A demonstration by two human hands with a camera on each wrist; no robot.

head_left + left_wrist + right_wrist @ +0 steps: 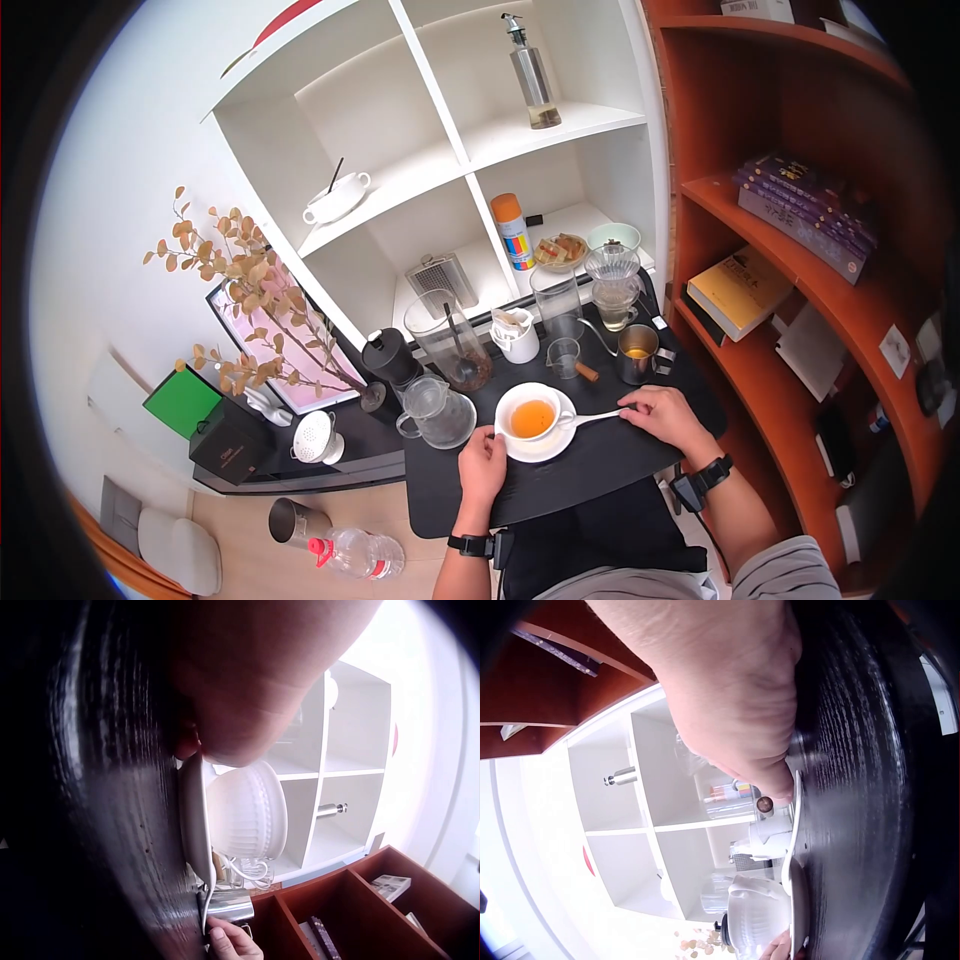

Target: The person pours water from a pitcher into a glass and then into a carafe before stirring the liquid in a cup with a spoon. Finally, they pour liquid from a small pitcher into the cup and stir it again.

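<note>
A white cup (531,413) of amber tea stands on a white saucer (541,456) on the black table. At the saucer's left rim, my left hand (483,463) pinches the edge between thumb and fingers. A white spoon (597,416) lies on the saucer's right side, its handle pointing right. My right hand (662,414) pinches the end of that handle, low over the tabletop. In the right wrist view the spoon (793,825) runs from the fingertips to the saucer (800,900), beside the ribbed cup (756,915).
Behind the cup stand a small glass with a wooden handle (565,358), a metal gooseneck pot (636,352), a white canister (516,340) and a tall glass jar (462,360). A glass pitcher (430,405) is left, near the left hand. White shelves (440,180) rise behind.
</note>
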